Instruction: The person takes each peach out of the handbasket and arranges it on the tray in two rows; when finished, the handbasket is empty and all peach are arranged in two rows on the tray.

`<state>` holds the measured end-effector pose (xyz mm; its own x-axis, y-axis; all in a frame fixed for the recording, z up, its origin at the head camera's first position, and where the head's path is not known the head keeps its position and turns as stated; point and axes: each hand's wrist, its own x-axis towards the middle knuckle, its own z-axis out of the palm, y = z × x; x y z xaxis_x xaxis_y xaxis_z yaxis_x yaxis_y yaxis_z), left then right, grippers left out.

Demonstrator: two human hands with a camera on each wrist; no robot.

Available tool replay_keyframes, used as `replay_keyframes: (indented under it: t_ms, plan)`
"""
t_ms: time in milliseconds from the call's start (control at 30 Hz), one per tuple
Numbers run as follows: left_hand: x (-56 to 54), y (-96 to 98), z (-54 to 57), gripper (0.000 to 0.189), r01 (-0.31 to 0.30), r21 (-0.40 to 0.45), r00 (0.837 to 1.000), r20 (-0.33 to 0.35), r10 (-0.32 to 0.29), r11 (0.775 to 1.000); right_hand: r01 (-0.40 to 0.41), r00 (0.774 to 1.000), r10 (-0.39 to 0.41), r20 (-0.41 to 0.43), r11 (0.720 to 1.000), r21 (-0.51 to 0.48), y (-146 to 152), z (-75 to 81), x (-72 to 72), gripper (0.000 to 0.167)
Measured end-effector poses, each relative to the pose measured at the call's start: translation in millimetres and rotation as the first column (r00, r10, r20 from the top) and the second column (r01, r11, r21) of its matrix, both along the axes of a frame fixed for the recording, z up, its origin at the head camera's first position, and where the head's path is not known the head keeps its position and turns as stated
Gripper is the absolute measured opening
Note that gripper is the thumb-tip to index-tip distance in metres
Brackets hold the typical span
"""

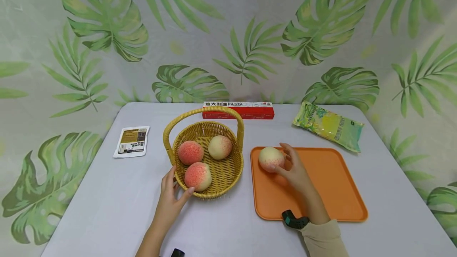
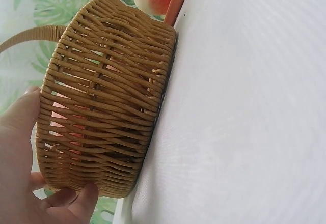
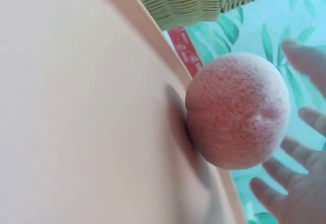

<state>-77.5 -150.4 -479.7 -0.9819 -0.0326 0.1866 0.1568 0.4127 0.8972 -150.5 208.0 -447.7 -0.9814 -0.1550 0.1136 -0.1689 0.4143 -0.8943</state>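
A yellow wicker basket (image 1: 223, 183) with an arched handle holds three peaches, among them a red one (image 1: 191, 152), a pale one (image 1: 219, 147) and a red-and-cream one (image 1: 198, 176). My left hand (image 1: 169, 201) grips the basket at its near left side. In the left wrist view its thumb (image 2: 25, 109) lies at the rim and the fingertips (image 2: 89, 198) bear on the woven wall. Another peach (image 1: 271, 159) sits on an orange tray (image 1: 321, 185), near its far left corner. Around that peach my right hand (image 1: 296, 171) is spread; the right wrist view shows a gap between fingers and peach (image 3: 238, 111).
Behind the basket lies a red and white pasta box (image 1: 238, 111). A green and yellow packet (image 1: 328, 126) is beyond the tray, and a white pouch (image 1: 132, 142) with a brown label lies left of the basket. A leaf-patterned cloth (image 1: 246, 50) hangs behind the white table.
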Motion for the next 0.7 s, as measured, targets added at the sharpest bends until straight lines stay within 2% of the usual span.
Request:
replay_keyframes:
  t_ms: [133, 200, 300, 433, 500, 533, 700]
  plan:
    - [-0.1, -0.2, -0.5, 0.084, 0.001, 0.001, 1.000, 0.001, -0.001, 1.000, 0.014, 0.992, -0.011, -0.126, 1.000, 0.022, -8.6, 26.4, 11.6, 0.070]
    - [-0.2, -0.4, -0.8, 0.084, 0.000, -0.003, 1.000, -0.002, 0.000, 1.000, 0.007, 0.978, -0.004, -0.210, 1.000, 0.014, -13.4, 36.4, 15.4, 0.071]
    - [-0.1, -0.5, -1.4, 0.083, 0.000, -0.007, 1.000, -0.004, 0.000, 1.000, -0.025, 0.941, 0.025, -0.338, 1.000, 0.003, -24.1, 53.2, 21.5, 0.073]
    - [-0.5, -0.5, -1.2, 0.083, 0.002, -0.010, 1.000, 0.000, -0.002, 1.000, -0.122, 0.874, 0.107, -0.474, 0.993, -0.001, -43.7, 72.3, 28.1, 0.074]
    - [-0.3, 0.0, 0.9, 0.083, 0.002, -0.010, 1.000, 0.008, -0.001, 1.000, -0.174, 0.851, 0.157, -0.502, 0.985, 0.013, -55.1, 79.1, 30.5, 0.075]
    - [0.0, 0.6, 2.9, 0.082, 0.001, -0.007, 1.000, 0.011, -0.001, 1.000, -0.196, 0.848, 0.179, -0.499, 0.980, 0.019, -61.1, 81.7, 31.7, 0.076]
    - [5.8, 6.7, 23.7, 0.080, 0.007, 0.004, 1.000, 0.018, -0.007, 1.000, -0.284, 0.864, 0.283, -0.417, 0.957, 0.062, -91.2, 83.9, 34.1, 0.079]
